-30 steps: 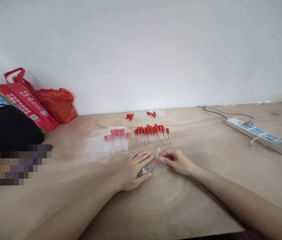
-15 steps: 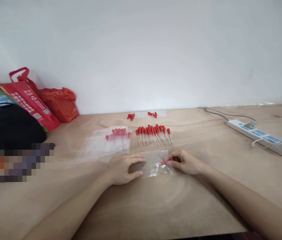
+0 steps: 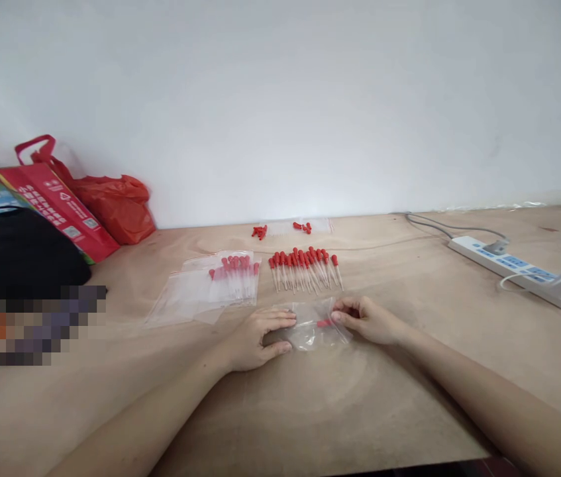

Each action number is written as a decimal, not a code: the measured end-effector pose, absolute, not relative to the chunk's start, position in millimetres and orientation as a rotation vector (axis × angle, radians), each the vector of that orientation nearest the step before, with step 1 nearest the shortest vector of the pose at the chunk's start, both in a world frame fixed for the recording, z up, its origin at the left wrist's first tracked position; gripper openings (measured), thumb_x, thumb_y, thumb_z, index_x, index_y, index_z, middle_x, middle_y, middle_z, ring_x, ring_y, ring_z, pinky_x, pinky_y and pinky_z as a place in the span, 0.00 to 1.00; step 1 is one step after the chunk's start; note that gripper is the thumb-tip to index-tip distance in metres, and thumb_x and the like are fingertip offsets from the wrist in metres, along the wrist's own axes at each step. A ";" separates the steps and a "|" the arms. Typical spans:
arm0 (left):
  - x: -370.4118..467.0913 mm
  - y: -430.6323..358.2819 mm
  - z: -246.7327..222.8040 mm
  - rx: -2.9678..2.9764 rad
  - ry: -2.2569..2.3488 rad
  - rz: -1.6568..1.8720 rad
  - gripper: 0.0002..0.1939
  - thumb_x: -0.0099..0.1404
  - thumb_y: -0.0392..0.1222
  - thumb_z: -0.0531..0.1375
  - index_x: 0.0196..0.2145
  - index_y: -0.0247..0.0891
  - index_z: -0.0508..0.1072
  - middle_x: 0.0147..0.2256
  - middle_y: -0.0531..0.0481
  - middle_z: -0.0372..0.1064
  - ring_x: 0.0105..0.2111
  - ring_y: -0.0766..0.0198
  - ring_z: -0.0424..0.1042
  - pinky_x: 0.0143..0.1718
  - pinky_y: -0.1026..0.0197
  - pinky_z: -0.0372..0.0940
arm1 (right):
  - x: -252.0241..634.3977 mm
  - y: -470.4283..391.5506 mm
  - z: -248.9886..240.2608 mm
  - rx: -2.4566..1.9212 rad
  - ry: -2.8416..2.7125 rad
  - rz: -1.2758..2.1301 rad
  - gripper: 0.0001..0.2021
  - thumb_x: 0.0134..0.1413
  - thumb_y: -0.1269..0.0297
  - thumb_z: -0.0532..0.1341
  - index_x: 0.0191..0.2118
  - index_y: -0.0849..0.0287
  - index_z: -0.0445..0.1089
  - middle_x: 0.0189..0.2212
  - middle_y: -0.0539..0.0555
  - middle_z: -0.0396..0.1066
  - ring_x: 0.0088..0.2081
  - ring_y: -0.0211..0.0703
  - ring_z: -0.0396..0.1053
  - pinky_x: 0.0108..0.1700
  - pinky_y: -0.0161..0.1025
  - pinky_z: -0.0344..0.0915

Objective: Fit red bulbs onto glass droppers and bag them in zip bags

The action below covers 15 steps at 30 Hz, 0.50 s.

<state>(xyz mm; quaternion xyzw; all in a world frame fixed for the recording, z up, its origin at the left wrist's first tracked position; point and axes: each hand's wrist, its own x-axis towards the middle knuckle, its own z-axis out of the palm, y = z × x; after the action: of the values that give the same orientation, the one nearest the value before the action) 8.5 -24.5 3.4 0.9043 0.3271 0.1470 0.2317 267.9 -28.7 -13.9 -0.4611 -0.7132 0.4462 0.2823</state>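
A clear plastic bag [image 3: 310, 338] lies on the wooden table between my hands, with a red-topped dropper [image 3: 323, 323] inside it near the right end. My left hand [image 3: 260, 338] rests on the bag's left part, thumb and fingers apart. At the bag's right end, the fingertips of my right hand [image 3: 364, 320] are pinched by the red top; whether they grip the dropper or just the bag film is hard to tell. Just behind is a row of several red-topped droppers [image 3: 305, 265]. Flat clear bags [image 3: 181, 295] lie to the left, with several droppers [image 3: 238, 271] in or under them.
Small red caps [image 3: 259, 232] and another clear bag [image 3: 280, 227] with red pieces lie near the wall. A white power strip [image 3: 503, 262] with cables is at right. Red bags [image 3: 116, 205] and a black striped bag [image 3: 32, 255] stand at left.
My left hand has moved slightly right, farther onto the bag. The bag's film has shifted and creased differently. My right hand remains pinched at the right end.
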 end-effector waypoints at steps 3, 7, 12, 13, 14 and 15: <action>8.3 -24.8 5.0 2.491 0.904 0.352 0.20 0.58 0.45 0.56 0.49 0.41 0.65 0.52 0.49 0.61 0.53 0.60 0.58 0.55 0.52 0.53 | 266.2 -31.4 -14.1 -1.300 -1.794 1.140 0.18 0.46 0.48 0.55 0.23 0.60 0.66 0.18 0.47 0.60 0.21 0.32 0.54 0.23 0.31 0.51; 7.7 -24.1 4.3 2.501 0.915 0.333 0.20 0.59 0.45 0.56 0.50 0.42 0.64 0.52 0.50 0.60 0.54 0.60 0.57 0.55 0.52 0.52 | 262.0 -33.4 -20.1 -1.385 -1.739 1.085 0.15 0.37 0.51 0.63 0.21 0.60 0.66 0.18 0.48 0.63 0.20 0.32 0.56 0.21 0.30 0.51; 6.3 -23.1 3.8 2.496 0.893 0.336 0.21 0.59 0.46 0.56 0.50 0.43 0.64 0.52 0.49 0.60 0.54 0.59 0.57 0.55 0.51 0.51 | 262.4 -32.1 -17.7 -1.376 -1.568 1.113 0.16 0.37 0.53 0.63 0.18 0.61 0.62 0.14 0.45 0.58 0.16 0.29 0.52 0.19 0.30 0.48; 6.2 -23.3 4.3 2.494 0.892 0.334 0.21 0.59 0.46 0.56 0.50 0.42 0.64 0.52 0.49 0.60 0.54 0.59 0.57 0.55 0.51 0.51 | 263.6 -32.1 -15.6 -1.355 -1.533 1.132 0.16 0.37 0.53 0.63 0.18 0.61 0.62 0.13 0.45 0.58 0.16 0.28 0.51 0.18 0.30 0.47; 6.2 -23.6 4.9 2.493 0.895 0.331 0.22 0.59 0.46 0.56 0.51 0.42 0.63 0.53 0.49 0.60 0.54 0.59 0.57 0.55 0.51 0.51 | 265.0 -32.1 -13.5 -1.331 -1.512 1.158 0.17 0.37 0.52 0.63 0.17 0.61 0.61 0.13 0.45 0.57 0.15 0.28 0.51 0.17 0.29 0.47; 6.2 -23.9 5.6 2.492 0.898 0.328 0.22 0.59 0.46 0.56 0.51 0.41 0.63 0.53 0.48 0.60 0.54 0.59 0.57 0.55 0.51 0.51 | 266.5 -32.2 -11.9 -1.314 -1.509 1.184 0.17 0.38 0.52 0.62 0.18 0.60 0.60 0.12 0.44 0.57 0.14 0.27 0.50 0.16 0.29 0.46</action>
<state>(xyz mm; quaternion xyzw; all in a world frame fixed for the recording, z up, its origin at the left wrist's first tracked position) 6.2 -23.9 5.6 0.9077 0.3271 0.1196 0.2342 266.5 -32.2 -11.9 -0.5186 -0.5956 0.4675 0.3973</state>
